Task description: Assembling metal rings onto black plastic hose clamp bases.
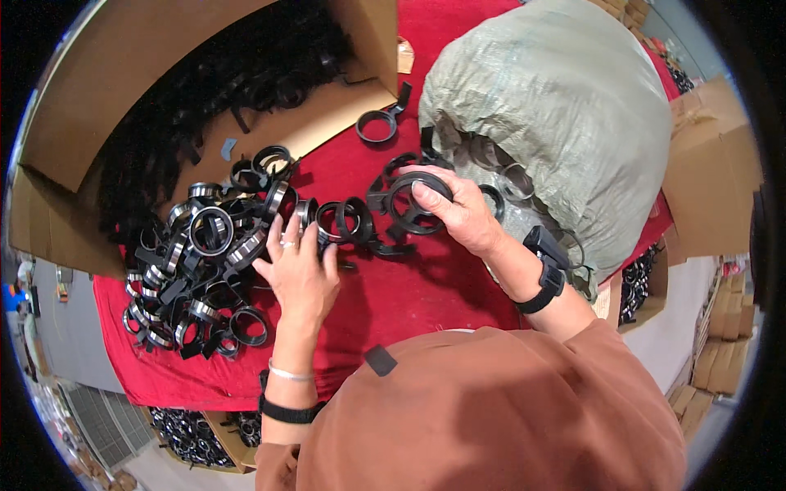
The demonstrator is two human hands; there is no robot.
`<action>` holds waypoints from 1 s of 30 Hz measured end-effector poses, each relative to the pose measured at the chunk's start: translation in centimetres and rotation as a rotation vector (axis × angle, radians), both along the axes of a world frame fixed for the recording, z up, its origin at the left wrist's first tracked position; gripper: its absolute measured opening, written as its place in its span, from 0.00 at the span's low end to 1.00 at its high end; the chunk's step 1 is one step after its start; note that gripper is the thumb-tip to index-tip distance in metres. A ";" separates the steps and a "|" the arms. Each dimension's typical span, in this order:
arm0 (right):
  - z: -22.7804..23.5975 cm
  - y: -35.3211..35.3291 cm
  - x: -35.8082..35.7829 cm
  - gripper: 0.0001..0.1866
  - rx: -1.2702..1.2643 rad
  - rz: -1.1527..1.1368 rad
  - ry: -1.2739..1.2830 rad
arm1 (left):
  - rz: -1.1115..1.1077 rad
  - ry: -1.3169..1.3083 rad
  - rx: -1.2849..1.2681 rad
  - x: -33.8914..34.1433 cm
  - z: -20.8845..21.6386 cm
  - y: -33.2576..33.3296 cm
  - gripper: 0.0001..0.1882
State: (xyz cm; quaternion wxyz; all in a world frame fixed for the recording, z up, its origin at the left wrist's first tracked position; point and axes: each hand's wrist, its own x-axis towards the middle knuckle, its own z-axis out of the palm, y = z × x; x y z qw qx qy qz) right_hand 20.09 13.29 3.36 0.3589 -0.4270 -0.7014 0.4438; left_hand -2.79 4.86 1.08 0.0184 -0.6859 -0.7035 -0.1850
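Observation:
My right hand (465,214) grips a black ring (396,209), its thumb on the rim and its fingers round the far side. Spread fingers of my left hand (303,277) reach the right edge of a heap of rings (174,252), some black, others with shiny silver bands and black tabs. Whether the fingertips press on a ring I cannot tell. Between the hands, several loose black rings (359,221) lie on the red cloth (417,303). Another black ring with a tab (400,101) lies farther off, by the box.
A large cardboard box (98,90) at the far left holds many black parts, and the heap spills from its open side. A bulky pale green sack (548,90) with more rings at its mouth stands at the right. Cartons (716,180) stand beyond it. Boxes of parts (190,438) sit below the table.

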 end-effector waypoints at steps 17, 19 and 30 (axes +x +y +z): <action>-7.6 -0.9 15.3 0.17 0.112 -0.599 -0.673 | 0.011 -1.513 -0.777 6.3 -0.2 -8.7 0.11; -8.2 0.3 15.9 0.15 0.104 -0.498 -0.764 | -0.037 -1.638 -0.778 6.4 -0.9 -8.7 0.10; -1.8 -8.9 6.6 0.06 0.148 -0.255 -0.073 | 0.079 -1.708 -0.442 11.8 1.7 -2.4 0.11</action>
